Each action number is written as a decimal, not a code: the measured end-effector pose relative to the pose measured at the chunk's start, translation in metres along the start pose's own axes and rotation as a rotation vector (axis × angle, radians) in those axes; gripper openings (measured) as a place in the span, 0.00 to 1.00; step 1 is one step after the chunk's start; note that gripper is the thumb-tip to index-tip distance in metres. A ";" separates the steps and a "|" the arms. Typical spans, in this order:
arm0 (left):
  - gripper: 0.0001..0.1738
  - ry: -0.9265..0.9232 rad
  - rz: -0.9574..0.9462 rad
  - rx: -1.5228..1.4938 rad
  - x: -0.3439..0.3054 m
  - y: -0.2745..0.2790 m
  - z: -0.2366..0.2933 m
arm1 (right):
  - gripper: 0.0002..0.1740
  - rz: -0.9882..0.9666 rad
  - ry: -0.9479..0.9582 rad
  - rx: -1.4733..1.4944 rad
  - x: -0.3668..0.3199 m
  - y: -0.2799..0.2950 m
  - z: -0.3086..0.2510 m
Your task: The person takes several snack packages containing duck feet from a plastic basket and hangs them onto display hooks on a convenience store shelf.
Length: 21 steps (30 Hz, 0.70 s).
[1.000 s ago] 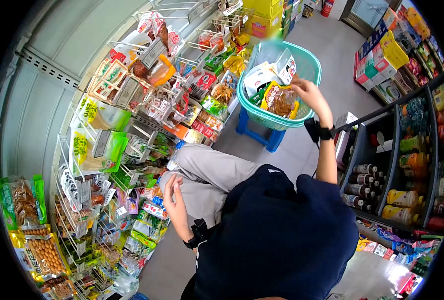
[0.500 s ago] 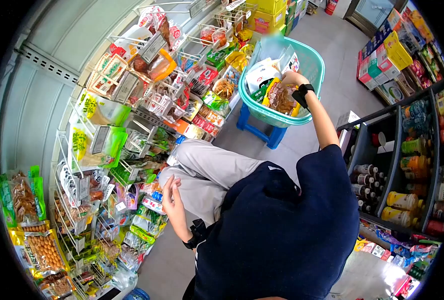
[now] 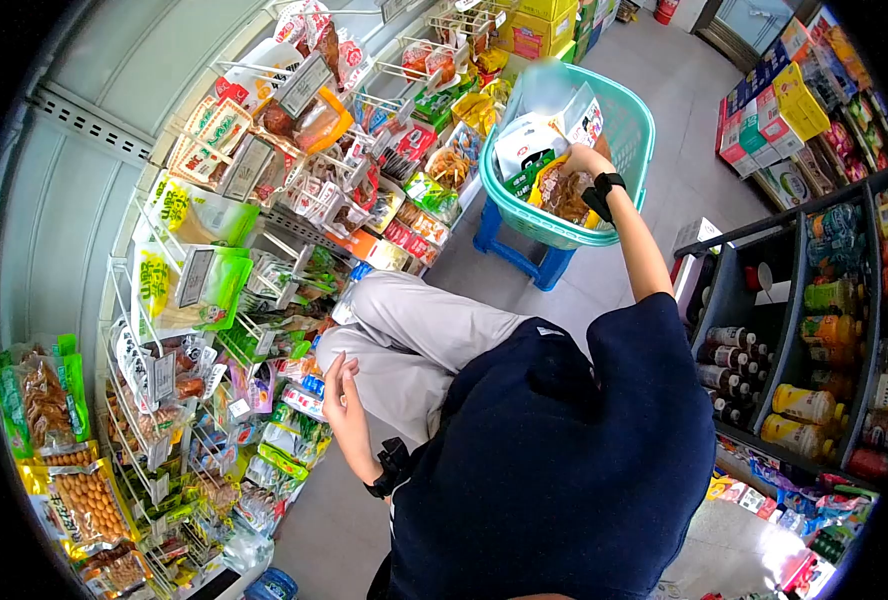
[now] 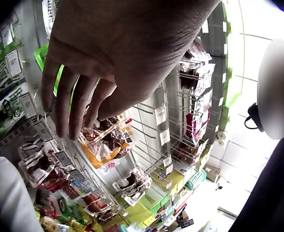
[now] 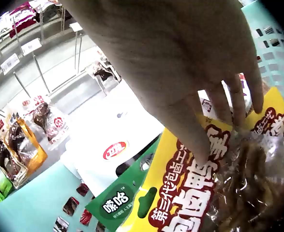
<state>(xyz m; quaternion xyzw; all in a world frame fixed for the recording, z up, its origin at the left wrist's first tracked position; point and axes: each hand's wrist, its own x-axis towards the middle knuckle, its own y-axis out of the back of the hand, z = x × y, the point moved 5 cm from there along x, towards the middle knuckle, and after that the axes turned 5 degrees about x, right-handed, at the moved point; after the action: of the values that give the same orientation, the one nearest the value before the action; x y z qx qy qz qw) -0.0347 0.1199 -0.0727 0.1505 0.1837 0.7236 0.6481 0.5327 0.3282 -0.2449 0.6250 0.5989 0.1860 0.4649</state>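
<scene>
In the head view, the right hand (image 3: pixel 589 162) is inside the green basket (image 3: pixel 631 130), at one o'clock. It is at the yellow bag (image 3: pixel 556 196), which lies in this basket. A white packet (image 3: pixel 526 147) lies at eleven o'clock of the bag. A blue stool (image 3: pixel 542 268) stands under the basket. The left hand (image 3: pixel 344 397), between seven and eight o'clock, is released, near the grey trousers (image 3: pixel 394 378). The snack rack (image 3: pixel 177 350) stands at nine o'clock.

In the left wrist view, the fingers hang loose, with hanging snack packets (image 4: pixel 108 145) beyond them.

In the right wrist view, the right hand grasps the yellow bag, with the thumb on its printed front.
</scene>
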 end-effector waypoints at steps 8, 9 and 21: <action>0.18 0.041 -0.005 0.010 -0.003 0.003 -0.006 | 0.21 0.011 0.027 -0.192 0.003 0.004 -0.003; 0.18 0.031 -0.013 0.017 -0.003 0.002 -0.007 | 0.19 0.036 0.039 -0.223 0.001 0.005 -0.004; 0.18 0.033 -0.044 0.025 -0.003 -0.001 -0.011 | 0.15 0.153 0.052 -0.092 -0.098 0.050 -0.050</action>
<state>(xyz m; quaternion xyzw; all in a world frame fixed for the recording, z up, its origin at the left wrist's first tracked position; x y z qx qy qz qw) -0.0384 0.1163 -0.0827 0.1425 0.2066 0.7093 0.6588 0.5012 0.2637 -0.1482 0.6420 0.5520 0.2645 0.4616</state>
